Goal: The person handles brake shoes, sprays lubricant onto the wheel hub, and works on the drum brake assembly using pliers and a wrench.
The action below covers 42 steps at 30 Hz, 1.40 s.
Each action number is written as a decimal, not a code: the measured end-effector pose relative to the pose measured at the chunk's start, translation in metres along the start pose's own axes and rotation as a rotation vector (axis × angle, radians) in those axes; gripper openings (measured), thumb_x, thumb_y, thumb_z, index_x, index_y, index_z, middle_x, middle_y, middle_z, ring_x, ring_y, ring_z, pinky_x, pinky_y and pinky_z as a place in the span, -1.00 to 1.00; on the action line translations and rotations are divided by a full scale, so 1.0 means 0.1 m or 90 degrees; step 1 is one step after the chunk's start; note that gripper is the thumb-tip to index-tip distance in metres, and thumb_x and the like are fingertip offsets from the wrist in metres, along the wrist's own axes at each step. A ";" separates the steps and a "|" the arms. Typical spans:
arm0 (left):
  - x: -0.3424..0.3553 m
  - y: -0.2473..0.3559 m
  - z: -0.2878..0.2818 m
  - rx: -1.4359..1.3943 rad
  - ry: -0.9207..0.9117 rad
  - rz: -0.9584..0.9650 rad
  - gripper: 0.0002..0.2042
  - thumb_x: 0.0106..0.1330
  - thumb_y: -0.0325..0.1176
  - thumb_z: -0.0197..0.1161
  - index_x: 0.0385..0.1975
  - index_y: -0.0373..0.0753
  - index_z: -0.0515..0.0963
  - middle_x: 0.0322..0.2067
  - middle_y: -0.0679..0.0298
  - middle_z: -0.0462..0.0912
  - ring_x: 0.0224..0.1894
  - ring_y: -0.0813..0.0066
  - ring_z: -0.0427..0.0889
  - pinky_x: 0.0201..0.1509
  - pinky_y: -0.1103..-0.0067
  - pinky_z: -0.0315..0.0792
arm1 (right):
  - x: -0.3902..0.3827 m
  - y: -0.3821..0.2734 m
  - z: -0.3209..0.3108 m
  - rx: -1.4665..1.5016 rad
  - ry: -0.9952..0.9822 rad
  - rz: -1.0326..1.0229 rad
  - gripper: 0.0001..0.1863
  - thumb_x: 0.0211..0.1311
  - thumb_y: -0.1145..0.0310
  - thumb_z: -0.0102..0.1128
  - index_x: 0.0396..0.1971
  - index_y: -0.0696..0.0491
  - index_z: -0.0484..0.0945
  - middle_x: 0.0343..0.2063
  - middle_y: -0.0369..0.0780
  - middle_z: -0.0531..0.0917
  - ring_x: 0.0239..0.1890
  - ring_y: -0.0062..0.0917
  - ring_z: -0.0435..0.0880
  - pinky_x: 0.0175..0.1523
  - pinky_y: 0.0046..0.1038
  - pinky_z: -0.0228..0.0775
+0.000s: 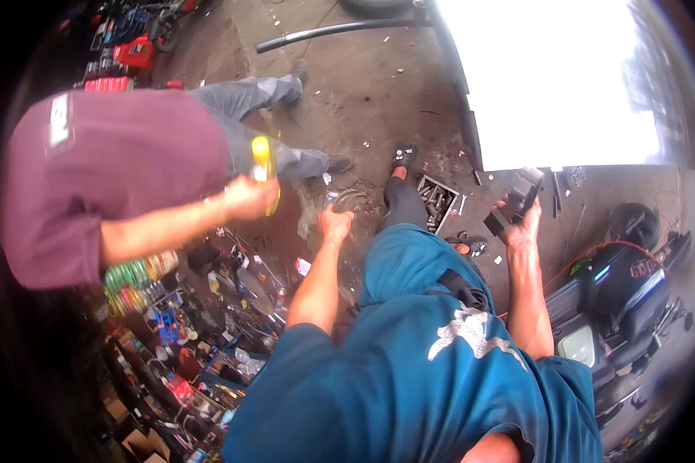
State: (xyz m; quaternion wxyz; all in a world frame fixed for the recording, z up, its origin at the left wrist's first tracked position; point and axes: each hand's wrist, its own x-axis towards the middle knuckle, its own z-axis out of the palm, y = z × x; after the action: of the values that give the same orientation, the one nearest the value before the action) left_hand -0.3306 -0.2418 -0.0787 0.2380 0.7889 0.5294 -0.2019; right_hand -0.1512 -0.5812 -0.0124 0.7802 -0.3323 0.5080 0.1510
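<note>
Head view: the person's left hand (334, 225) is curling its fingers around the near end of a bundle of curved metal pieces (352, 200); their exact number is not discernible. These pieces are lying in the fist with the bulge of their arc facing the upper edge, the long axis running roughly across the view and the free end pointing right. The right hand (523, 229) is being held palm up and half curled, gripping a dark blocky part (527, 189) whose long axis is slanting from lower left to upper right. Between the hands, a tray (441, 184) of cylindrical metal pieces (438, 204) is resting on the floor (378, 100). Farther left, a co-worker's hand (252, 198) is grasping a yellow container (262, 158), standing nearly upright in the view. Beyond, a dark bar (340, 32) is lying near the upper edge, and a bright white panel (564, 77) is filling the upper right.
</note>
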 end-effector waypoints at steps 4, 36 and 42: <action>-0.04 -0.34 0.12 -0.215 0.030 -0.064 -0.35 -0.14 -0.35 0.30 0.09 -0.35 0.41 -0.45 0.06 0.61 -0.40 0.28 0.60 -0.25 0.46 0.47 | -0.11 0.02 0.07 -0.025 -0.060 0.069 -0.58 0.20 -0.05 0.02 -0.48 0.05 0.47 -0.59 -0.23 0.46 -0.60 -0.45 0.39 -0.49 -0.40 0.29; 0.47 1.49 -3.10 -0.688 -0.171 0.274 -0.64 0.17 -0.35 0.32 -0.12 -0.44 0.45 -0.25 0.14 0.62 -0.20 0.47 0.56 -0.09 0.55 0.45 | -0.69 1.96 3.90 -0.495 -0.361 0.049 -0.57 0.27 -0.02 0.05 -0.61 0.04 0.43 -0.70 -0.27 0.44 -0.69 -0.57 0.36 -0.56 -0.49 0.21; 0.82 1.62 -3.20 -0.730 0.009 0.273 -0.66 0.22 -0.22 0.25 -0.23 -0.43 0.48 -0.49 0.18 0.62 -0.49 0.46 0.57 -0.35 0.56 0.44 | -0.64 2.05 4.57 -0.529 -0.367 0.119 -0.49 0.27 -0.14 -0.03 -0.55 0.05 0.45 -0.70 -0.29 0.40 -0.70 -0.56 0.30 -0.58 -0.48 0.17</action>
State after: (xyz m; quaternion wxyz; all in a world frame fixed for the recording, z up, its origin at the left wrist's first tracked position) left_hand -0.1296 -0.0456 0.1587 0.6566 0.6254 0.3849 0.1724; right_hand 0.0196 -0.1174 0.0907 0.6737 -0.5125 0.1971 0.4947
